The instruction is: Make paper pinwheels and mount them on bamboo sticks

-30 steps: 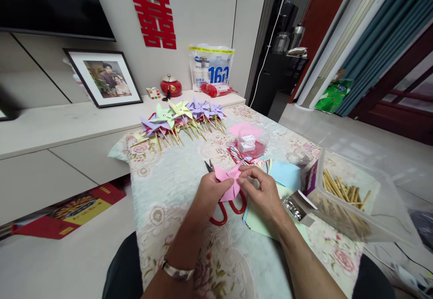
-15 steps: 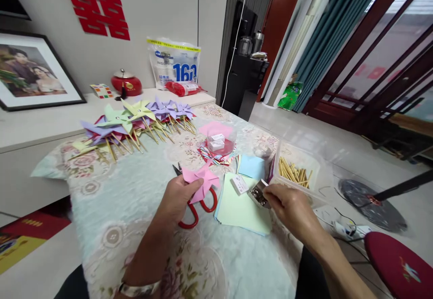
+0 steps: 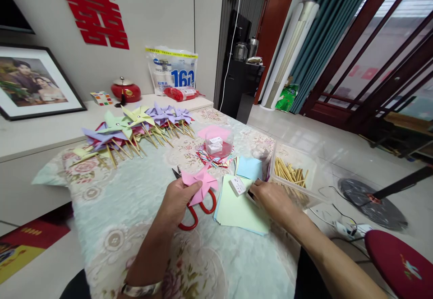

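Observation:
My left hand pinches a folded pink paper pinwheel above red-handled scissors that lie on the floral tablecloth. My right hand rests on a stack of pale green paper sheets, fingers curled over a small box that is mostly hidden beneath them. A little white box lies just left of that hand. A clear tub of wooden sticks stands right beside it.
Several finished pinwheels on sticks lie at the table's far left. A round clear container sits on pink paper mid-table, with a blue sheet near it. A red stool and a power strip are on the right.
My right hand left the pink pinwheel, swung right to a small box of metal pins, and now lies lower over it. My left hand kept the pinwheel. The view turned right.

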Demonstrator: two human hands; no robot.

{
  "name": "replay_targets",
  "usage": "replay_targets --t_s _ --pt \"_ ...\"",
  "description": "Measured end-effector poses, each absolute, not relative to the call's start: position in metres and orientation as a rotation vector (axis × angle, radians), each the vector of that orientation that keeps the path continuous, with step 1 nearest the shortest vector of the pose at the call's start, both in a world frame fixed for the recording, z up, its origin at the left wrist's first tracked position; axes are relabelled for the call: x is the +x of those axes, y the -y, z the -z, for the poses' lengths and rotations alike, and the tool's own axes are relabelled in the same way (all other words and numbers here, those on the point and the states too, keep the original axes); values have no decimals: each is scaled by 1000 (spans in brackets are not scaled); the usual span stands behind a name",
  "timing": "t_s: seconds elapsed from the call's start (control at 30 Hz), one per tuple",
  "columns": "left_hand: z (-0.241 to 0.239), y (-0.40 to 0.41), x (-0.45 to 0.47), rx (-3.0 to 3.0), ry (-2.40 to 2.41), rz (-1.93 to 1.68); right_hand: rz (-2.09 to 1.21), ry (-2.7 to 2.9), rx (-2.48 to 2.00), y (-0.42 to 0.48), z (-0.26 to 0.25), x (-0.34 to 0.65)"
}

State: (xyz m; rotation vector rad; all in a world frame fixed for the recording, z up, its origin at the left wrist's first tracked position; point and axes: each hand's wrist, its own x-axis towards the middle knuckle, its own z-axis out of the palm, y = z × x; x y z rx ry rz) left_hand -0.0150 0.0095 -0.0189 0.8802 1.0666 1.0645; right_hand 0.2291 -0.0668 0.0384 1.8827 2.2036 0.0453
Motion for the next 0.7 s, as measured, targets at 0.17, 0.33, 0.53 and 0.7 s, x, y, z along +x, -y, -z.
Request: replay_targets --t_s 0.17,0.33,0.53,0.7 --pt "22 -10 -16 905 -1058 -1042 -59 -2198 1914 62 -33 227" --pt "25 -11 -17 926 -1065 -1047 -61 -2202 1977 55 -28 223" --pt "25 -12 -16 932 -1054 -1045 -36 -2214 1998 48 -25 220" --pt "24 -11 -16 917 -1060 -1053 -35 -2190 2014 46 -26 219"
